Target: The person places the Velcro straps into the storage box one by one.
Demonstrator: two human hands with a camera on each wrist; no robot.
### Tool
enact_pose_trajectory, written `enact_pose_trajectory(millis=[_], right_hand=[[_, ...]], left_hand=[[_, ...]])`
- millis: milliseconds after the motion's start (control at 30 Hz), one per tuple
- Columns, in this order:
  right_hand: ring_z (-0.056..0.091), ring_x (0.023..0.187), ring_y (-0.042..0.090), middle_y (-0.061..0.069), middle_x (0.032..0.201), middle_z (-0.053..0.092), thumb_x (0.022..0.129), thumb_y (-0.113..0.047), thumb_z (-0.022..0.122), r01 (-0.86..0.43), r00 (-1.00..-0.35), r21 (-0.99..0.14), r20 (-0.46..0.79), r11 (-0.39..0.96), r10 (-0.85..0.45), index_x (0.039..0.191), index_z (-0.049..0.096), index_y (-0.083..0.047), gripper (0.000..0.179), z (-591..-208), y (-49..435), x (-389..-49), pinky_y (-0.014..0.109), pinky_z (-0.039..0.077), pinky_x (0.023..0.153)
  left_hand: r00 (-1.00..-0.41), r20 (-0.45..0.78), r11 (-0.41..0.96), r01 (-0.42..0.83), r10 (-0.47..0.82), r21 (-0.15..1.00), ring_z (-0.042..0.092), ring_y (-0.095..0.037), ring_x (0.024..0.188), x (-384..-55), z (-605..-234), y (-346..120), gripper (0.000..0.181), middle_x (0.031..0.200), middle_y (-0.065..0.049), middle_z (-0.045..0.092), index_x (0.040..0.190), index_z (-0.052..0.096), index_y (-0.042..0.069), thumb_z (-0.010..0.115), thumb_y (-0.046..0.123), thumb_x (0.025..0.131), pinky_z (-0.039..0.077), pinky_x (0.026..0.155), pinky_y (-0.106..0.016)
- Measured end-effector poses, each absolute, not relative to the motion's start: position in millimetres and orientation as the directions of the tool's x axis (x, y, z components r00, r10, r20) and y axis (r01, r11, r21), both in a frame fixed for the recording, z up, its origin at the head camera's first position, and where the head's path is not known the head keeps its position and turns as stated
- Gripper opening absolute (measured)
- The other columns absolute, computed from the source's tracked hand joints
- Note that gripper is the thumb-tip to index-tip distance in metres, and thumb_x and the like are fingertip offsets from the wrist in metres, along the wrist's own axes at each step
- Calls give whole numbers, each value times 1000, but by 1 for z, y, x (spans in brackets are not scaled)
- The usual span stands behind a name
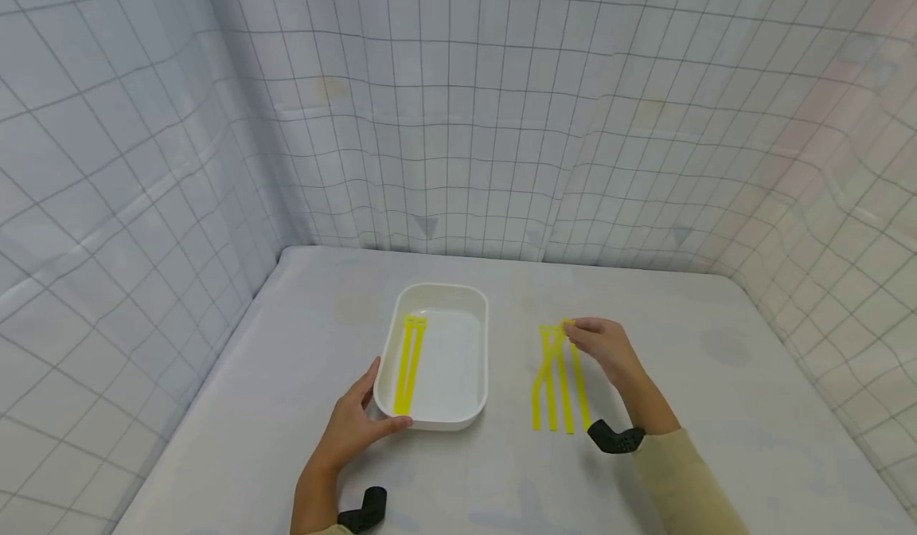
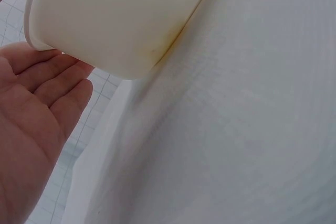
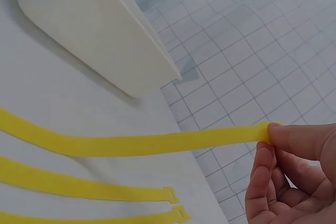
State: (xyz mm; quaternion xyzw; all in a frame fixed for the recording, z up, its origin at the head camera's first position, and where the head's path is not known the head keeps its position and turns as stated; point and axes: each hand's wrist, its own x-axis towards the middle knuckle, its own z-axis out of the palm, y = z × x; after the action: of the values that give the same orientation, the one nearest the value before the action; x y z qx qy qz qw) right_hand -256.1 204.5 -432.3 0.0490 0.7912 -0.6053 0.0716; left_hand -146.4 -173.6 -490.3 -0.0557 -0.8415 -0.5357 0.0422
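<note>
My right hand (image 1: 602, 345) pinches one end of a yellow hook-and-loop cable tie (image 3: 131, 144) between thumb and fingertips. That end is lifted, while the strap slopes down to the left across the others. Several more yellow cable ties (image 1: 563, 392) lie side by side on the table under it, their slotted heads at the far end. My left hand (image 1: 354, 427) holds the near left corner of a white tray (image 1: 451, 423), thumb at the front rim and fingers along the left side. Two yellow cable ties (image 1: 411, 364) lie lengthwise inside the tray, near its left wall.
A white cloth covers the table (image 1: 501, 479). White grid-patterned curtains (image 1: 444, 121) hang behind it and on both sides. Each wrist wears a black device, one of them a wrist mount (image 1: 614, 438) beside the near ends of the loose straps.
</note>
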Motion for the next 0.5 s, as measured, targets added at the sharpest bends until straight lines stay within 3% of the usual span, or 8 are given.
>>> enact_pose_trajectory(millis=[167,400,500], right_hand=[[53,106,33,16,113,58,84,-27,68,140,-990,-962,-141,235,10,116,56,8,49,-437,208,-254,32,47,90],[59,97,20,7,108,62,77,-39,73,68,-998,-979,-64,192,28,111,64,-4,50,-488,232,-282,23,50,83],[58,97,24,11,109,62,81,-34,71,53,-999,-983,-53,178,3,111,63,-1,46,-487,234,-281,30,50,85]], left_hand=[[-991,124,434,131,44,891,26,-27,133,-146,-489,-174,105,147,-13,26,144,24,1,85,29,64,29,103,-38],[-991,126,445,132,43,886,27,-28,133,-147,-490,-174,105,147,-14,26,144,24,-1,85,30,63,29,102,-39],[-992,123,445,128,42,886,27,-28,133,-146,-489,-174,105,147,-14,26,144,24,0,85,30,63,29,102,-39]])
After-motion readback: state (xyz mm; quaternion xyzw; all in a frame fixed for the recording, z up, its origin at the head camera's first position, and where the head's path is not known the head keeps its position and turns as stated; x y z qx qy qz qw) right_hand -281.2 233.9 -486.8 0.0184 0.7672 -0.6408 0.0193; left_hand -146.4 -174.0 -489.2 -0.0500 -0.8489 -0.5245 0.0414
